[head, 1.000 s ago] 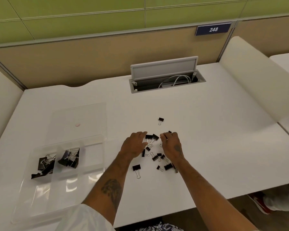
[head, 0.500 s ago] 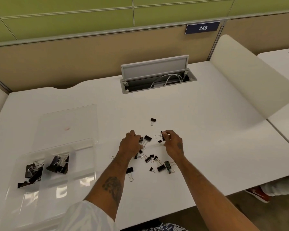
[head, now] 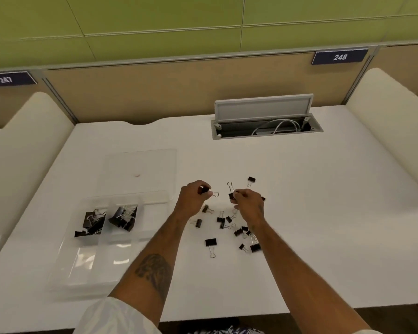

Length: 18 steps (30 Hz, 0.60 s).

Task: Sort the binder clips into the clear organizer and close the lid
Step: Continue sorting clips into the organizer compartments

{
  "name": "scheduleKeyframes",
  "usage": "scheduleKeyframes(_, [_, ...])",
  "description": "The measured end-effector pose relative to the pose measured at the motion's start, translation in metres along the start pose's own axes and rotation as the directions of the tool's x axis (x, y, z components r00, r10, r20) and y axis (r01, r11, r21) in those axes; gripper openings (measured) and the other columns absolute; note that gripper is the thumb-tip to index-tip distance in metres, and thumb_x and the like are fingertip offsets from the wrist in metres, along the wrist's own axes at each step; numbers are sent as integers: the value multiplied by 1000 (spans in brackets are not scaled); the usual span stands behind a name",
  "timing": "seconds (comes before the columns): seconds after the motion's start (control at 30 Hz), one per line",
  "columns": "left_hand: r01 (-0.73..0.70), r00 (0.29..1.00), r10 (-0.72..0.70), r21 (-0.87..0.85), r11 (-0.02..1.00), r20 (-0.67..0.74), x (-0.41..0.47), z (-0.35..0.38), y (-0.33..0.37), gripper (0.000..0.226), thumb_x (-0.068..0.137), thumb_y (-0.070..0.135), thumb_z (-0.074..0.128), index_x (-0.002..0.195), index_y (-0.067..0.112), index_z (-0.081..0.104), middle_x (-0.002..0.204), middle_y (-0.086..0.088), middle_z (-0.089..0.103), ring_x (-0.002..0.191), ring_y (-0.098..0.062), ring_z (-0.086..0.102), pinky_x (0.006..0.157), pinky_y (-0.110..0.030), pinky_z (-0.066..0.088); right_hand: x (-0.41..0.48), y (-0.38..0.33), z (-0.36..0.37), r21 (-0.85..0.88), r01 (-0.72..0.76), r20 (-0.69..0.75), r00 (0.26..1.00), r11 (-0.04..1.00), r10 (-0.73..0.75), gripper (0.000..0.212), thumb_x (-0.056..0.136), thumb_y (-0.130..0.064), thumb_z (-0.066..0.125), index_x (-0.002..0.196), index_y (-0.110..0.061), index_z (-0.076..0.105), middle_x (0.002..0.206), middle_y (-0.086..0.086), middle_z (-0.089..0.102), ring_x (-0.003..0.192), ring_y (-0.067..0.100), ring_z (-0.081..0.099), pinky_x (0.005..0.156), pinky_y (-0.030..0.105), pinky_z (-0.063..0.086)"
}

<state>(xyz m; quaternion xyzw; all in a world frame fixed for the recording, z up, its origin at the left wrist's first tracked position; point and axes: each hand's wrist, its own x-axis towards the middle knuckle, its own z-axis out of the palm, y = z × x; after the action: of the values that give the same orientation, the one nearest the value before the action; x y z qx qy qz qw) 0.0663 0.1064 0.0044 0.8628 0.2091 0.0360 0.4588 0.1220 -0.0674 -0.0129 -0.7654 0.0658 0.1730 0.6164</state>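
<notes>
Each grip pinches one clip above the table

The left hand (head: pixel 193 197) holds a small clip (head: pixel 205 190); the right hand (head: pixel 247 201) holds a bigger clip (head: pixel 231 195); two organizer (head: pixel 82 261) slots have clips; many loose clips (head: pixel 227 225) wait; the lid (head: pixel 140 165) lies open.

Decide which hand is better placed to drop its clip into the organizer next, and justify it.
Left. The left hand already pinches a binder clip and is nearer the clear organizer, on that side. The right hand also holds a clip but would have to cross over.
</notes>
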Motion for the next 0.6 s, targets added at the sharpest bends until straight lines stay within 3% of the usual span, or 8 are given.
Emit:
scheduleKeyframes(0.13, [100,982,-120,-134,986,-146,-14,-46,-18,20,79,26,78,88,13,66,76,2,70,73,-8,65,67,-19,47,-19,-14,41,27,19,89,996,999,-22,11,86,-12,61,93,-10,70,88,3,75,81,14,72,77,33,60])
scheduleKeyframes(0.27, [139,962,-184,-216,966,-201,-29,-83,-39,26,76,22,81,92,11,63,80,-4,72,71,-12,69,61,-19,46,-38,-27,76,46,20,174,984,999,-28,16,89,-11,61,104,-14,66,86,2,74,75,14,71,66,28,57])
scheduleKeyframes(0.4, [141,965,-158,-93,986,-209,-50,-117,-68,25,83,21,73,106,23,62,76,3,70,79,-12,68,70,-26,48,-60,-28,115,8,28,211,977,1000,-29,17,90,-13,58,102,-9,70,91,4,74,73,12,70,66,25,56])
scheduleKeyframes(0.6, [165,976,-158,38,986,-152,-59,-133,-87,14,86,23,67,99,20,70,80,3,70,91,-16,66,74,-24,45,-82,-23,145,-108,45,186,982,993,-24,14,86,-18,60,87,-12,73,86,-1,75,73,11,71,70,31,57])
